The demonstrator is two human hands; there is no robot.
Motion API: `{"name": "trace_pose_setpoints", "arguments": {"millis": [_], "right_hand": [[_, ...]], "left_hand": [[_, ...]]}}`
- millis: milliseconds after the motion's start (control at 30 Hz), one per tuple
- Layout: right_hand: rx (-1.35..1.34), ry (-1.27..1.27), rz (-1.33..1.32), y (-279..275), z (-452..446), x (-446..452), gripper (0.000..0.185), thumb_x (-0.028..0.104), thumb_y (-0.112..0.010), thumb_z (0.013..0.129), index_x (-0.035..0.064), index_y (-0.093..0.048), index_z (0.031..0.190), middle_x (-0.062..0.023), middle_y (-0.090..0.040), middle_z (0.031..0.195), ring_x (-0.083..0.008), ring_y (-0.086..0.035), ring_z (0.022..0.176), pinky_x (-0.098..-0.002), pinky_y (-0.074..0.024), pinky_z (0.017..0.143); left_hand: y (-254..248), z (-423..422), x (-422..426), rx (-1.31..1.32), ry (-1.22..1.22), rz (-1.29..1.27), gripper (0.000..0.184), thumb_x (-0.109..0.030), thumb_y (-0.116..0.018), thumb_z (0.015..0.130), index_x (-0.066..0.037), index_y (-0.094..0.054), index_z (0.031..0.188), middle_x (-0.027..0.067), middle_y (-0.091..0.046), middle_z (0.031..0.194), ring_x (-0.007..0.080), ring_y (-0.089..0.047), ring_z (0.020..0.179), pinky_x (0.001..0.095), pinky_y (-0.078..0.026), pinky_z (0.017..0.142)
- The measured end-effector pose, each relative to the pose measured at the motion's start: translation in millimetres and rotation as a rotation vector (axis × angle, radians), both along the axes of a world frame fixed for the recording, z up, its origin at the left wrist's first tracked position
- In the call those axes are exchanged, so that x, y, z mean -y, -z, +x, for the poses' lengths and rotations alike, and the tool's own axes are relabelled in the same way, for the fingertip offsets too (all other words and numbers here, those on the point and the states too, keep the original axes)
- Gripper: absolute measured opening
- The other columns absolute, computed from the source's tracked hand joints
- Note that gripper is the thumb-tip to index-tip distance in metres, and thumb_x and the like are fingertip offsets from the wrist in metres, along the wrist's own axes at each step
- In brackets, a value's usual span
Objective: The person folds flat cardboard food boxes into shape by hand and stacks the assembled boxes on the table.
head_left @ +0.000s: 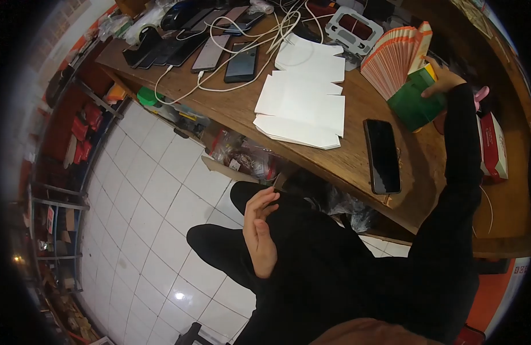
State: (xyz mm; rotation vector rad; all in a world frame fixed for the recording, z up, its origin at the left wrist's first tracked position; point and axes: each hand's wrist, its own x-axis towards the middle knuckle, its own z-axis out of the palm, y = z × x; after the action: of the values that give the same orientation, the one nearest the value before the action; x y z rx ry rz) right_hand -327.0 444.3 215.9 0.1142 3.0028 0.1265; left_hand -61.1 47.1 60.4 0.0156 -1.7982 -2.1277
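My right hand is at the far right of the table, thumb and fingers closed on the edge of a green and yellow folded carton. Right behind it a fanned row of orange-and-cream folded cartons leans over. My left hand hovers above my lap, its fingers loosely bent and apart from the thumb, holding nothing. Flat white cut cardboard sheets lie in a stack at the middle of the wooden table. Between these sheets and my right arm rests a black phone.
Several phones and tangled white charging cables cover the table's far left. A grey plastic frame sits at the back. At the right edge stands a red and white box. Plastic bags fill the shelf below the tabletop.
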Motion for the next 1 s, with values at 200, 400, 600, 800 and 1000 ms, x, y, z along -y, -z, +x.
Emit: {"name": "trace_pose_setpoints", "arguments": {"millis": [200, 400, 600, 800, 1000], "right_hand": [[-0.015, 0.049, -0.017, -22, 15, -8, 0.102, 0.028, -0.078, 0.044, 0.0257, -0.024, 0.13, -0.0252, -0.046, 0.108, -0.0399, -0.044, 0.106, -0.0406, -0.0354, 0.091], [-0.223, -0.242, -0.275, 8, -15, -21, 0.077, 0.041, -0.074, 0.057, 0.0085, -0.04, 0.118, -0.0188, -0.048, 0.106, -0.0299, -0.053, 0.093, -0.035, -0.0394, 0.083], [-0.664, -0.219, -0.536, 31, -21, -2, 0.088, 0.047, -0.071, 0.061, -0.0042, -0.03, 0.119, -0.0204, -0.044, 0.112, -0.0273, -0.052, 0.096, -0.0332, -0.0416, 0.082], [-0.946, -0.353, -0.771, 40, -8, 4, 0.108, 0.028, -0.079, 0.057, -0.0016, -0.004, 0.13, -0.0213, -0.041, 0.113, -0.0259, -0.05, 0.099, -0.0329, -0.0415, 0.085], [-1.064, -0.44, -0.741, 44, 9, 2, 0.112, 0.021, -0.078, 0.059, 0.0017, 0.005, 0.132, -0.0206, -0.032, 0.118, -0.0256, -0.044, 0.105, -0.0352, -0.0368, 0.089]], "left_hand": [[4, 1, 11, 0.051, -0.022, 0.01, 0.052, -0.044, -0.031, 0.09, 0.002, -0.048, 0.106, 0.0142, -0.048, 0.111, 0.022, -0.049, 0.102, 0.0314, -0.039, 0.084], [-1, -9, 1, 0.081, -0.009, -0.002, 0.039, -0.033, -0.036, 0.091, 0.002, -0.051, 0.103, 0.0111, -0.054, 0.102, 0.0201, -0.051, 0.098, 0.0297, -0.039, 0.084], [-42, -70, -48, -0.064, 0.325, -0.271, 0.019, -0.013, -0.051, 0.082, -0.001, -0.053, 0.097, 0.0118, -0.055, 0.096, 0.0237, -0.052, 0.092, 0.0291, -0.039, 0.081], [-63, -187, -174, -0.694, 0.521, -0.363, 0.025, -0.003, -0.047, 0.078, 0.001, -0.043, 0.102, 0.0184, -0.045, 0.102, 0.0351, -0.045, 0.098, 0.0373, -0.037, 0.084], [-44, -244, -254, -0.781, 0.455, -0.411, 0.042, 0.008, -0.042, 0.068, 0.002, -0.035, 0.108, 0.021, -0.038, 0.104, 0.0369, -0.039, 0.102, 0.0383, -0.033, 0.088]]}}
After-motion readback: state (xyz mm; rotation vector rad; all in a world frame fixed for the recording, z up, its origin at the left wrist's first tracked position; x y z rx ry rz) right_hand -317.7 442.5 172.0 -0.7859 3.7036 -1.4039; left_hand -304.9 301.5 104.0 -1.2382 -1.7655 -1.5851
